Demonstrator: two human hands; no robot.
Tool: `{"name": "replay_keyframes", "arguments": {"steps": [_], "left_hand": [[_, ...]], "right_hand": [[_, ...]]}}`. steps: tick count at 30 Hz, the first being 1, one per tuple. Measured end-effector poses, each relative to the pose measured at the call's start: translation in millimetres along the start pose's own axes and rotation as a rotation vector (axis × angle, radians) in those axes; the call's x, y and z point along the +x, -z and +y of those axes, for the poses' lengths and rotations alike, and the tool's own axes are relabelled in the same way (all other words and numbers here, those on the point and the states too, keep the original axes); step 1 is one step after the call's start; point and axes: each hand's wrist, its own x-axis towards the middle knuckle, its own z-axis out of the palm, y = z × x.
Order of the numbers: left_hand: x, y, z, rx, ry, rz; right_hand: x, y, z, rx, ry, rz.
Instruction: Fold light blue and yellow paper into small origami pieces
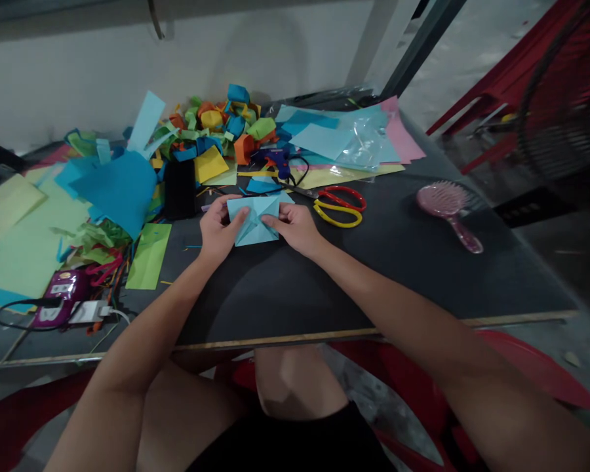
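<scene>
A light blue folded sheet of paper [254,219] lies on the dark table [354,275] in front of me. My left hand [217,229] pinches its left edge, fingers closed on the paper. My right hand [295,226] presses and grips its right side, the thumb lying across a fold. Diagonal creases run over the sheet between my two hands.
A heap of folded coloured paper pieces [221,124] and loose sheets [344,141] lies behind. Red and yellow scissors [339,204], a pink hairbrush [447,204], a blue glue gun [275,160], a black box [179,189] and a purple device [61,295] with cables surround me. Red chairs [511,72] stand at the right.
</scene>
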Motion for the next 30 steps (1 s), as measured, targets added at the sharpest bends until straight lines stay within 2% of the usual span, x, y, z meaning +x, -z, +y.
{"name": "replay_keyframes", "arguments": {"steps": [8,13,24,30], "left_hand": [[-0.7,-0.2,0.3,0.016,0.005,0.007],[-2.0,0.2,0.7,0.024,-0.001,-0.005],[-5.0,0.5,2.5,0.081,-0.029,-0.02],[-5.6,-0.5,4.7,0.079,-0.035,-0.034]], "right_hand": [[-1.8,-0.5,-7.2,0.076,0.016,-0.022],[-2.9,1.2,-8.6,-0.075,0.001,-0.103],[-0.5,3.3,-0.3,-0.146,0.03,-0.094],[0.2,2.7,-4.1,-0.173,-0.05,-0.094]]}}
